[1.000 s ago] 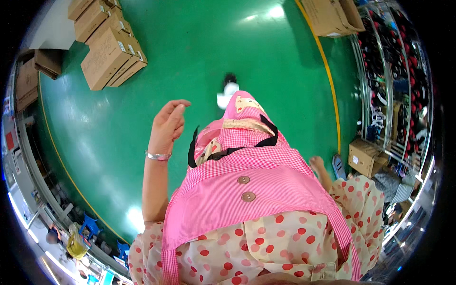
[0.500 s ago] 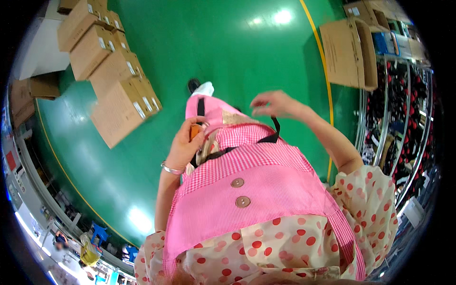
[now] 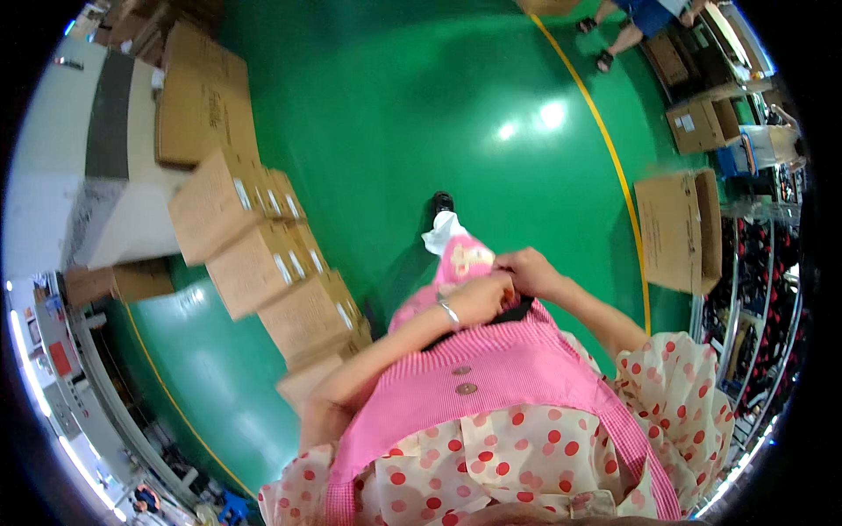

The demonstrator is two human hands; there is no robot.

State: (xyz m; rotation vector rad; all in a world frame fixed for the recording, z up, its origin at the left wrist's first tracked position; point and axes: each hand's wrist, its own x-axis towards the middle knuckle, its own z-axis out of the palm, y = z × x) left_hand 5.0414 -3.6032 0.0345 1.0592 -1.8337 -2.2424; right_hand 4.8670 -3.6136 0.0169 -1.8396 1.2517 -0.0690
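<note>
- The person wears a pink checked apron (image 3: 491, 394) over a cream dress with red dots (image 3: 491, 465); both forearms rise from the lower edge and meet at the waist
- The left hand (image 3: 481, 298), with a silver bracelet (image 3: 449, 312) at the wrist, is curled against a black strap (image 3: 519, 309) at the apron's front; what its fingers pinch cannot be told
- The right hand (image 3: 529, 272) touches the left one, fingers bent narrow over the same spot, so the step looks like fiddling with the strap or pocket
- Any further move there would call for a fine fingertip grip, since the hands hide each other
- One black shoe (image 3: 442, 202) shows on the green floor (image 3: 395, 105)
- Left stands a row of cardboard boxes (image 3: 263, 263); right lies an open box (image 3: 675, 228) past a yellow line (image 3: 605, 149); far off, another person's legs (image 3: 627, 31)
</note>
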